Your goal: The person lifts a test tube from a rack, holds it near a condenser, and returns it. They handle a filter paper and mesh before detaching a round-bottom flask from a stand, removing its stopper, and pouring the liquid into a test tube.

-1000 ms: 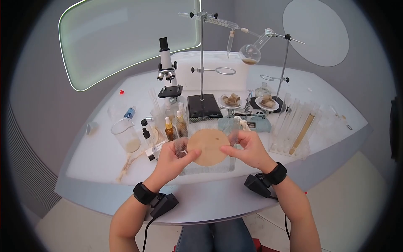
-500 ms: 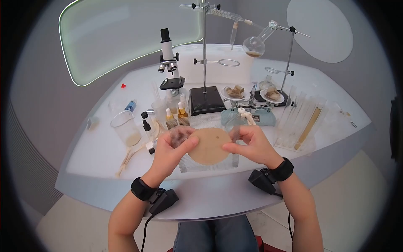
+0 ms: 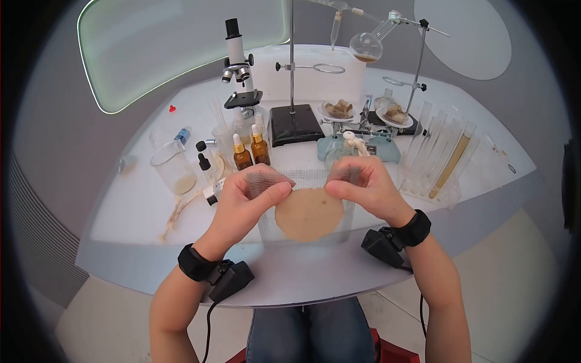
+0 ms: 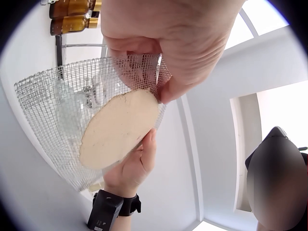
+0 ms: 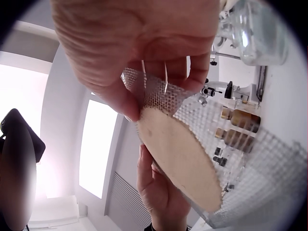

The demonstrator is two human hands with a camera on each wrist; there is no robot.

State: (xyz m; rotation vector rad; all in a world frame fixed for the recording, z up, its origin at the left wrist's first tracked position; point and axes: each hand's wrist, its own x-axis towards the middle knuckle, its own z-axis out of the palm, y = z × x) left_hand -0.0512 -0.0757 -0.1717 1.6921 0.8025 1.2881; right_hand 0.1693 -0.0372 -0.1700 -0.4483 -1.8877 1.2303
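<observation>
So from the head camera, the left hand [image 3: 245,196] and right hand [image 3: 366,187] are both pinching a wire mesh [image 3: 308,176] by its upper corners, thumbs facing the person, fingers curling behind. A tan disc [image 3: 308,218] is lying against the mesh on the person's side, and the whole thing is hovering over the near edge of the counter [image 3: 302,266]. Brown bottles [image 3: 260,149] are standing just beyond the left hand, a microscope [image 3: 242,72] is standing toward the far edge, a beaker [image 3: 172,169] is sitting near the left edge, and test tubes [image 3: 451,166] are leaning toward the right edge.

On the left wrist camera, the left hand is closing its thumb and fingers over the mesh's rim, thumb tip right by the disc. The right hand is showing up across the disc.

Right wrist camera: the right hand is doing the same, mesh squeezed under its thumb beside the disc's rim. Honestly can't tell if that thumb is actually touching the disc.
</observation>
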